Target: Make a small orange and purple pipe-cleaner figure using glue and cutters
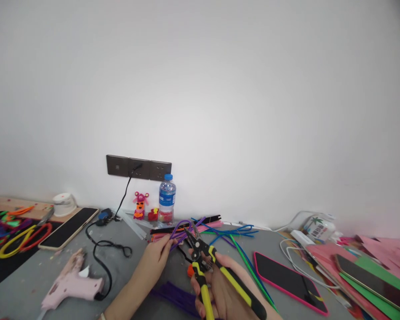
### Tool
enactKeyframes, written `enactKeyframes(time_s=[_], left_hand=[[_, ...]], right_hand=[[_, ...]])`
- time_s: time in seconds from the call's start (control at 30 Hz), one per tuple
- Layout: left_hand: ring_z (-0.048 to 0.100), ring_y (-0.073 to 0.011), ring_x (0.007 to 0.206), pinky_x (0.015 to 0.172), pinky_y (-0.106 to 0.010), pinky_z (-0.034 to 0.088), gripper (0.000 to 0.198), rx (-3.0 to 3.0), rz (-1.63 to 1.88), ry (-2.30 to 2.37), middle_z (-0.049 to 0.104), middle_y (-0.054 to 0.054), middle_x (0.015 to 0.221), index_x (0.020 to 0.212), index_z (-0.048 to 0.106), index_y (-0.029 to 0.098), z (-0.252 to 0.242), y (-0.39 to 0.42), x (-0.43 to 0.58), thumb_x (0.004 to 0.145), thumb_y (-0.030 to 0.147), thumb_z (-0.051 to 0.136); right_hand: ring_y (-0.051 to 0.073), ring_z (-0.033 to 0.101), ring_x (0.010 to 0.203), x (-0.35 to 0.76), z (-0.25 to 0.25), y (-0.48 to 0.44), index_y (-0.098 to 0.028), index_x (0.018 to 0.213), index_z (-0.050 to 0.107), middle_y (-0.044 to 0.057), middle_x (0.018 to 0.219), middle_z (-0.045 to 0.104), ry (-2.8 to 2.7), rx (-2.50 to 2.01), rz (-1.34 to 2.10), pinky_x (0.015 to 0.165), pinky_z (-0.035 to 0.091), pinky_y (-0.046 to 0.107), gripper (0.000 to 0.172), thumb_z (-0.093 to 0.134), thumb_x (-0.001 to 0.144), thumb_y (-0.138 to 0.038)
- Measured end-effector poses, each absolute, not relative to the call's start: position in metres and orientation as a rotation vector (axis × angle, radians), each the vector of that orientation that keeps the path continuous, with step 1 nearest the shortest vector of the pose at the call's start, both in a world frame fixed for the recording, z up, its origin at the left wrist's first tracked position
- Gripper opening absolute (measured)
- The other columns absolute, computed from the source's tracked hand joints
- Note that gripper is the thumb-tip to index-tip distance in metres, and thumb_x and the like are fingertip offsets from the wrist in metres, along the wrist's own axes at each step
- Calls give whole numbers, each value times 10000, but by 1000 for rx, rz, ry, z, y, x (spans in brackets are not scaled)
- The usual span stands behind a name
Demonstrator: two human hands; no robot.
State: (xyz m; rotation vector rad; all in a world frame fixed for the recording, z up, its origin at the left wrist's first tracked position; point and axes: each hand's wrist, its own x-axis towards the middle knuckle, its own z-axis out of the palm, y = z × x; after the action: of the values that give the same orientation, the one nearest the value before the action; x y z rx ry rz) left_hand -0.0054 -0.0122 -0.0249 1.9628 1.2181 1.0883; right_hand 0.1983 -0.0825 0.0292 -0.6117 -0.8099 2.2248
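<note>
Closed around a bent purple pipe cleaner point(183, 223) is my left hand point(158, 255), near the middle of the grey table. My right hand point(217, 284) grips pliers point(196, 254) by their yellow and black handles. The handles are spread and the jaws point up and away, parted beside the purple loop. Whether the jaws touch it, I cannot tell. Behind the hands lie pink and black pipe cleaners point(213, 224), with blue ones point(240, 231) to the right. A dark purple bundle point(176, 297) lies below, partly hidden by my right hand.
A pink glue gun point(73, 286) with a black cord lies left, near scissors point(43, 238) and a phone point(70, 227). A water bottle point(167, 202) and small figure point(140, 206) stand by the wall. Right are a pink-edged phone point(290, 282) and coloured sheets point(380, 275).
</note>
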Motion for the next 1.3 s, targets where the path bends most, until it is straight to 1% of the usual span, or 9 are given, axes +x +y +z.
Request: enactKeyframes(time_s=[0.13, 0.23, 0.47, 0.67, 0.87, 1.0, 1.1, 1.2, 1.3], left_hand=[[693, -235, 929, 814, -292, 505, 326, 2035, 1039, 1189, 758, -57, 993, 1004, 713, 243, -22, -15, -4, 937, 336, 407], [689, -228, 954, 845, -294, 506, 325, 2076, 1000, 1165, 757, -50, 1008, 1003, 716, 243, -20, -16, -4, 937, 329, 410], [673, -224, 1016, 882, -306, 509, 345, 2112, 1026, 1183, 730, -45, 1115, 1164, 661, 272, -23, -15, -5, 935, 291, 404], [703, -228, 910, 838, -300, 524, 311, 2135, 1083, 1222, 758, -49, 1010, 1109, 690, 291, -27, -15, -5, 906, 279, 454], [704, -232, 849, 778, -285, 517, 287, 2128, 1063, 1235, 764, -52, 849, 1018, 711, 282, -30, -16, -5, 905, 297, 449], [695, -241, 836, 762, -290, 507, 288, 2068, 1084, 1257, 753, -56, 819, 971, 713, 269, -25, -17, -6, 906, 326, 439], [685, -240, 787, 740, -288, 498, 309, 2053, 1082, 1237, 735, -58, 768, 930, 715, 254, -17, -20, -6, 915, 361, 426], [663, -209, 692, 670, -257, 475, 291, 2192, 969, 1077, 713, -37, 713, 907, 716, 259, -11, -27, -5, 917, 367, 446], [657, -193, 722, 656, -243, 445, 222, 2410, 804, 887, 725, -23, 782, 969, 707, 286, -10, -35, -4, 902, 344, 503]], right_hand=[[171, 631, 605, 197, 20, -78, -184, 865, 571, 48, 811, 650, -751, -589, 2157, 588, 455, 267, 411, 560, 772, -584], [163, 622, 616, 198, 17, -77, -179, 858, 589, 54, 813, 653, -734, -566, 2133, 606, 449, 267, 358, 574, 798, -532], [160, 614, 671, 193, 25, -84, -177, 850, 607, 58, 825, 669, -645, -633, 2045, 645, 449, 259, 314, 632, 786, -484], [137, 608, 573, 192, 14, -82, -158, 810, 579, 53, 796, 671, -689, -743, 2049, 589, 444, 254, 326, 652, 781, -475], [132, 585, 511, 187, -1, -79, -181, 1047, 561, 11, 729, 650, -713, -711, 1939, 518, 430, 248, 441, 692, 752, -482], [98, 530, 467, 196, 10, -73, -167, 919, 588, -11, 679, 621, -695, -764, 1726, 475, 416, 222, 328, 740, 734, -391], [114, 535, 495, 218, 23, -62, -184, 844, 578, -24, 667, 609, -618, -778, 1562, 508, 458, 247, 292, 761, 692, -353], [190, 616, 623, 240, 27, -52, -199, 816, 565, 3, 718, 642, -618, -832, 1465, 613, 518, 337, 276, 741, 674, -356], [245, 651, 747, 253, 23, -44, -227, 801, 544, 2, 715, 651, -570, -868, 1352, 720, 529, 412, 244, 696, 676, -370]])
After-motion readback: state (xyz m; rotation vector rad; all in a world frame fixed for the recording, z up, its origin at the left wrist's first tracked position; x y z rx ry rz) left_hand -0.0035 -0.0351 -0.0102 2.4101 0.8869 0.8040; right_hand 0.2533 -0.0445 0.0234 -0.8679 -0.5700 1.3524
